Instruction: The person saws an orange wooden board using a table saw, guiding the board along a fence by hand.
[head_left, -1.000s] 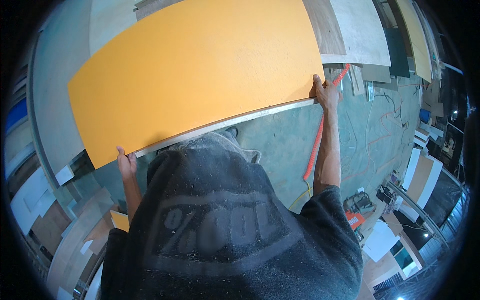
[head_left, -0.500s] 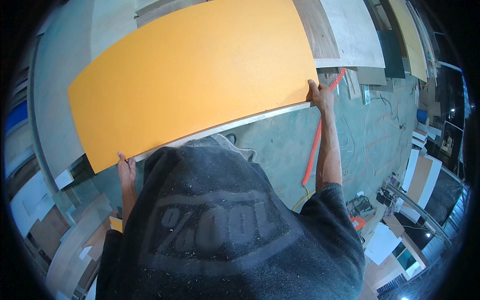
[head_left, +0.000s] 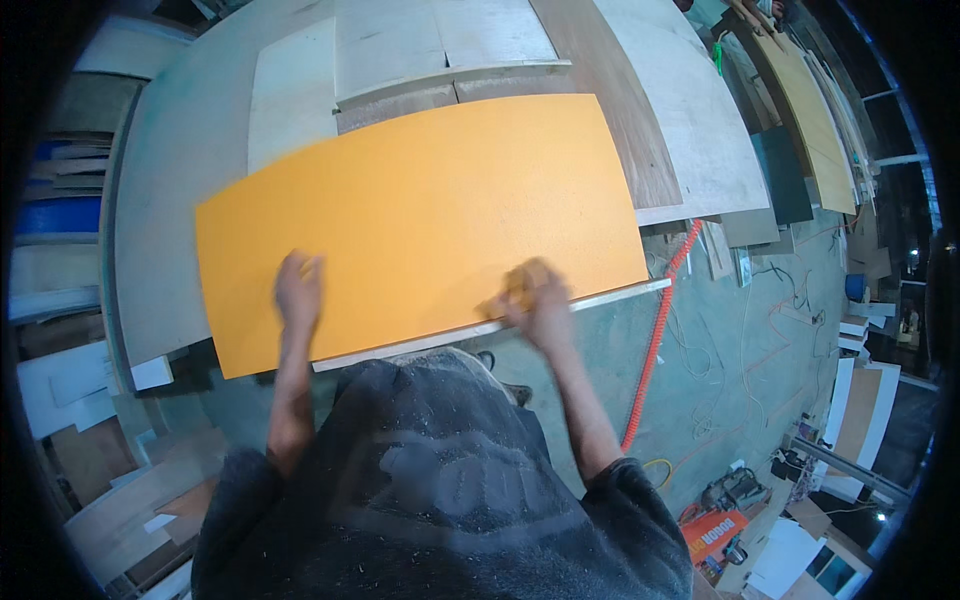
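A long orange panel (head_left: 420,220) lies across the worktable in front of me, its near edge close to my body. Over its left part is my left hand (head_left: 299,290), slightly blurred, with loosely bent fingers apart and nothing visible in them. My right hand (head_left: 543,308) is at the near edge, right of the middle. It is smeared by motion; the thumb stands off from the curled fingers, and orange surface shows between them. A pale wooden strip (head_left: 590,298) runs along the panel's near edge and sticks out past its right corner.
Pale boards (head_left: 390,35) and a brown wood-grain board (head_left: 610,90) lie beyond the panel. A red coiled hose (head_left: 655,350) hangs at the right. Cables and an orange box (head_left: 712,532) are on the floor. Sheets (head_left: 800,100) stand far right, near another person's hand.
Both hands have let go of the panel's corners and moved inward over it. The panel lies lower in the view, and more of the boards beyond it show.
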